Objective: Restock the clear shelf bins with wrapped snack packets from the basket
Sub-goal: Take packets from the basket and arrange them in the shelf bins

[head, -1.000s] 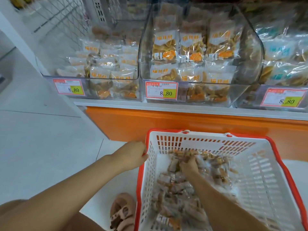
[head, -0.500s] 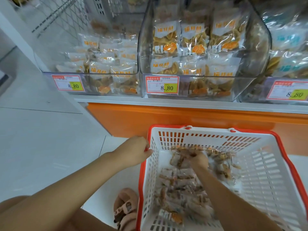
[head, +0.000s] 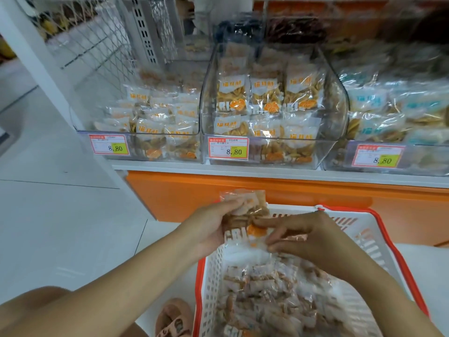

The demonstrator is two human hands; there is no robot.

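Pinching one snack packet point(head: 243, 235), left hand point(head: 209, 227) and right hand point(head: 313, 237) overhang the packet-filled basket point(head: 211, 276).

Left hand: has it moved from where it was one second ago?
Yes. The left hand has left the basket rim and moved inward, over the basket's far left corner, where it grips a snack packet with the right hand.

Packet point(head: 243, 235) between fingers point(head: 272, 223): clear wrap, white lettering, orange logo. Basket point(head: 211, 276) beneath fingers: white lattice, red rim. Price tags point(head: 228, 148) above fingers: red border, yellow patch.
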